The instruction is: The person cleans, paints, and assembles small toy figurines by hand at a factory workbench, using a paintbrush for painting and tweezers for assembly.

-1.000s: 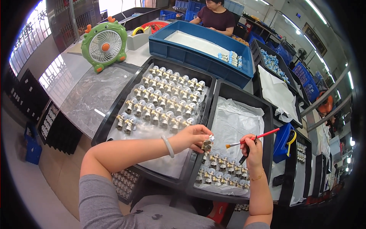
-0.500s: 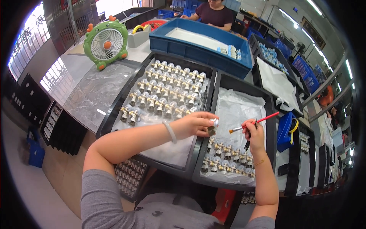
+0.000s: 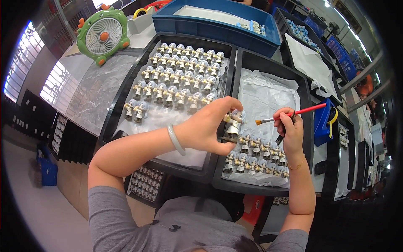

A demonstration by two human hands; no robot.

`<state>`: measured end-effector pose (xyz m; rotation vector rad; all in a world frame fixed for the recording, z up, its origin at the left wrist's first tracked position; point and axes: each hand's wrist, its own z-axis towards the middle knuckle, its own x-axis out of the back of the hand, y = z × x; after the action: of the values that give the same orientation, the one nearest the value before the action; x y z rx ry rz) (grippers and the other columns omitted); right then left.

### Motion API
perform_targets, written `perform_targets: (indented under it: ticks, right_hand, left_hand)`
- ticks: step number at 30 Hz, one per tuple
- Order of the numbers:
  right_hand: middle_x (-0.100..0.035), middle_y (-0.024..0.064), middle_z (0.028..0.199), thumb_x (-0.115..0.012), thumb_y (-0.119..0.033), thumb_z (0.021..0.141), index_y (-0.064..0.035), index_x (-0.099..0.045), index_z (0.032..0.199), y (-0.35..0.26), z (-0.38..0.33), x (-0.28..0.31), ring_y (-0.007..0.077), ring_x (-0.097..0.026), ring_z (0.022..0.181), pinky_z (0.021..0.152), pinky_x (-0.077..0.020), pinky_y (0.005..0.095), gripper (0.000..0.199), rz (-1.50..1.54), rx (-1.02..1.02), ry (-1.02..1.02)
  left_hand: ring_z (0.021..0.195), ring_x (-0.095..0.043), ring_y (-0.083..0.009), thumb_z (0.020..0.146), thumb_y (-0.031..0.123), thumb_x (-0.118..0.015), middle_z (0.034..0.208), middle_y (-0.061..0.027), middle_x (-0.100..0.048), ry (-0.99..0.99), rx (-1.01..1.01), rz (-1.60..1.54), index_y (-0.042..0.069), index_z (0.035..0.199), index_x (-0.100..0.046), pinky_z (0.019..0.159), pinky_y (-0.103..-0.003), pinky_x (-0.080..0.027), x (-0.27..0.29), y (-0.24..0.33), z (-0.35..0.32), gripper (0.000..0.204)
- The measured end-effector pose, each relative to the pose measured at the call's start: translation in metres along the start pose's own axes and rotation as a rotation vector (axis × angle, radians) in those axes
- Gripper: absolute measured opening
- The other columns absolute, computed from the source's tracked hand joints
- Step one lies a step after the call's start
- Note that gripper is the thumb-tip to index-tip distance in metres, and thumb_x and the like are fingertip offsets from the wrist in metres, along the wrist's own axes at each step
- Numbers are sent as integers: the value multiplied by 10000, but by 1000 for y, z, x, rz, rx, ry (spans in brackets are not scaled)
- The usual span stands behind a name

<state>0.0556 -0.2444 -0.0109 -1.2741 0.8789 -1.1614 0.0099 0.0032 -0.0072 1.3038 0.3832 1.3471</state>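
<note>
My left hand [image 3: 212, 127] pinches a small figurine [image 3: 234, 125] between thumb and fingers, holding it upright above the rim between two black trays. The figurine has pale hair, white clothes and a dark base. In my right hand [image 3: 291, 126] is a red-handled paintbrush [image 3: 305, 109]; its tan bristles point left toward the figurine, a little apart from it. A dark, thin tool also shows under those fingers, its kind unclear. Rows of matching figurines stand in the left black tray [image 3: 110, 110]. More stand at the near end of the right black tray [image 3: 308, 126], on white paper.
A green fan [image 3: 103, 37] sits on the grey table at the far left. Behind the trays is a blue bin [image 3: 214, 29] with several figurines. A blue holder with yellow tape [image 3: 322, 126] stands right of the trays. Further trays [image 3: 331, 75] line the right side.
My left hand has turned, so the figurine now stands upright and shows more fully. The brush has shifted slightly right. The whole view has tilted downward.
</note>
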Motion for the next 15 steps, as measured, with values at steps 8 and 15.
perform_targets:
  ticks: [8, 15]
  right_hand:
    - [-540, 44, 649, -460, -122, 838, 2, -575, 824, -21, -16, -10, 30, -366, 494, 440, -262, 169, 169, 142, 184, -26]
    - [-556, 70, 718, -477, -76, 793, 0, -581, 804, -30, -28, -16, 98, -432, 596, 538, -338, 218, 129, 139, 368, -137]
  left_hand:
    - [827, -435, -264, 532, 239, -684, 898, -115, -437, 96, -244, 310, 40, 1038, -476, 730, -333, -380, -1, -2, -1, 583]
    - [806, -442, -258, 505, 240, -681, 862, -106, -442, 79, -200, 296, 37, 1004, -499, 720, -328, -380, -1, -2, 1, 569]
